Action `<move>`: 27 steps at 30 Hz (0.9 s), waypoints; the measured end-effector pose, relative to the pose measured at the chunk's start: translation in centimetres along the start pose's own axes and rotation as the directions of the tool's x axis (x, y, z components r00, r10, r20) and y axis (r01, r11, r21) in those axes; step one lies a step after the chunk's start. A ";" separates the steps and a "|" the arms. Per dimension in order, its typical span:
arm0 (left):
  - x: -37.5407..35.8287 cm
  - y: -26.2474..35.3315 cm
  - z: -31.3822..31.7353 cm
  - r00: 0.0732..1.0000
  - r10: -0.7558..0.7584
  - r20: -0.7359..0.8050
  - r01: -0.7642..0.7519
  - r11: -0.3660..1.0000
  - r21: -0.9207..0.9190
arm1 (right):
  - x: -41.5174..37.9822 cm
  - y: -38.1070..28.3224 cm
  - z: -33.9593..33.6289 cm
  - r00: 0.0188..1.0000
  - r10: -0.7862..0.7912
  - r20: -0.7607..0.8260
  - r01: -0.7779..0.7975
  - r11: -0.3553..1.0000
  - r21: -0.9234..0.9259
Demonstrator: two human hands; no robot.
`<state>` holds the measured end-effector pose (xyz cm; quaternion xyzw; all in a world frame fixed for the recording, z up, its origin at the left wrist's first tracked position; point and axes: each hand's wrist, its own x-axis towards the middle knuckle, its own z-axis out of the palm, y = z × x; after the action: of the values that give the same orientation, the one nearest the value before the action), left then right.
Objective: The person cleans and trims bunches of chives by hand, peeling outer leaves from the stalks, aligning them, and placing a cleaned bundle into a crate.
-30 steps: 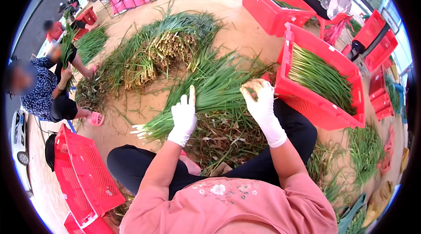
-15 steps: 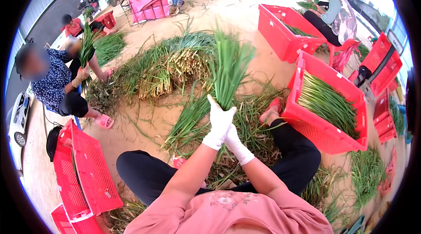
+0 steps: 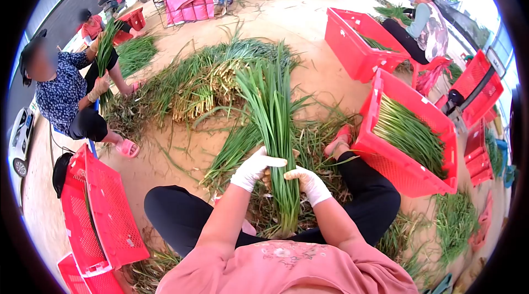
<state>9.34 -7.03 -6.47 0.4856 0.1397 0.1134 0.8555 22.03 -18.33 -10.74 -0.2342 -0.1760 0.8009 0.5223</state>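
A long bundle of green stalks (image 3: 280,134) stands in front of me, its leaves pointing away and its lower ends near my lap. My left hand (image 3: 258,169), in a white glove, holds the bundle from the left, thumb across the front. From the right, my gloved right hand (image 3: 307,182) grips the same bundle, slightly lower. Loose stalks (image 3: 234,151) lie on the ground just left of the bundle. Beyond it is a large heap of stalks (image 3: 220,74), many with pale cut ends.
A red crate (image 3: 408,178) with stalks inside stands at my right, another red crate (image 3: 358,46) behind it. Stacked red crates (image 3: 110,211) are at lower left. A co-worker (image 3: 66,85) sits at left holding stalks; another person (image 3: 427,24) sits at upper right.
The bundle has come down and closer to my body. My hands, crossed or touching low on it before, now hold its middle from both sides. The co-worker at left has raised one hand on their stalks.
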 end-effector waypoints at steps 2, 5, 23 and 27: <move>0.1 -1.0 -0.1 0.998 0.007 -0.055 -0.009 0.999 -0.043 | 0.1 -0.1 -0.7 0.991 -0.060 -0.116 0.055 0.997 -0.053; 0.3 -1.6 -0.4 0.959 0.191 -0.211 -0.244 0.934 -0.260 | 0.2 -0.2 0.3 0.906 -0.276 -0.321 0.090 0.866 -0.491; 0.4 -2.5 -0.3 0.963 0.185 -0.196 -0.212 0.969 -0.127 | -1.2 -1.4 -0.4 0.858 -0.342 -0.384 -0.193 0.479 -0.856; 0.4 -3.2 -0.8 0.963 0.153 -0.222 -0.158 0.987 -0.008 | -1.9 -4.3 2.9 0.572 -0.800 -0.181 0.186 0.342 -0.921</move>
<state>9.68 -7.91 -9.69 0.4686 0.1940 0.2354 0.8291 24.35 -18.52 -5.71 -0.6253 -0.4156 0.2712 0.6023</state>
